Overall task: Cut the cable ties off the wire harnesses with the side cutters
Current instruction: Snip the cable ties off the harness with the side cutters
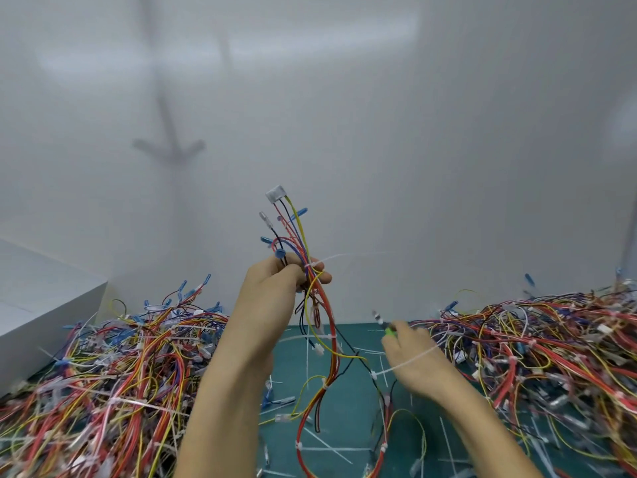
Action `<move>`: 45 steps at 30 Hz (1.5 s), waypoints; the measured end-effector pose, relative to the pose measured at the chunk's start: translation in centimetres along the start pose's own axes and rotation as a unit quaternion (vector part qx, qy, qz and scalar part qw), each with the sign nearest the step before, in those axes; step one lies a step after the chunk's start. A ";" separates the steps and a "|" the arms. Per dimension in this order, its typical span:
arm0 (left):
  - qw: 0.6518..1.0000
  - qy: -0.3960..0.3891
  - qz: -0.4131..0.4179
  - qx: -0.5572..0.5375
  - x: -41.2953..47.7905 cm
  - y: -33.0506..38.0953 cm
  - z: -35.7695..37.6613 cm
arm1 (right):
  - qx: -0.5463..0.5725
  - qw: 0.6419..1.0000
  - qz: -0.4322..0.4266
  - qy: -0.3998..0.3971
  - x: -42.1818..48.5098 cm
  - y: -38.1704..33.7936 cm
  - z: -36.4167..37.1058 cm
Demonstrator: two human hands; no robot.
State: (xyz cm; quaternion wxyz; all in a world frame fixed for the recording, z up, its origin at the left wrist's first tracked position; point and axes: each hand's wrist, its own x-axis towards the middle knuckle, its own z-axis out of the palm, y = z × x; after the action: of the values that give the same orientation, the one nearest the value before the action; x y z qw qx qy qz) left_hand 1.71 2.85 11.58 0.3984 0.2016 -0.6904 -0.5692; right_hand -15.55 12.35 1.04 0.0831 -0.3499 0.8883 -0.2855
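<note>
Your left hand (275, 298) grips a wire harness (303, 251) upright above the green surface (348, 408), with a white cable tie (319, 263) at your fingers. Your right hand (417, 357) curls round the side cutters (383, 322), blurred and mostly hidden; only the tip and green handle show.

A left pile (103, 374) and a right pile (537, 346) of harnesses flank the mat (348, 408); a box (41, 305) stands far left

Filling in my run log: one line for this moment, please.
left hand grips raised harness | right hand holds side cutters below it | cable ties uncut on harness
</note>
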 end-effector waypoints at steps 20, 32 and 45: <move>0.996 0.069 0.050 -0.037 0.1 -0.3 0.2 | 0.343 0.907 -0.214 0.120 -3.8 -4.0 -5.5; 0.991 0.061 0.099 -0.062 -0.5 0.0 0.5 | 0.176 0.945 -0.265 0.075 -5.1 -5.1 -5.7; 0.989 0.015 0.147 -0.016 -0.8 0.1 1.6 | 0.170 0.942 -0.268 0.113 -6.3 -6.4 -6.1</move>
State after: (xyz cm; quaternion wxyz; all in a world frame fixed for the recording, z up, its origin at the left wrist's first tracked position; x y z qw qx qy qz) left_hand 1.00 4.47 11.35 0.4916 0.1000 -0.6972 -0.5121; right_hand -9.33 15.50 9.42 -0.0387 -0.5208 0.7037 -0.4818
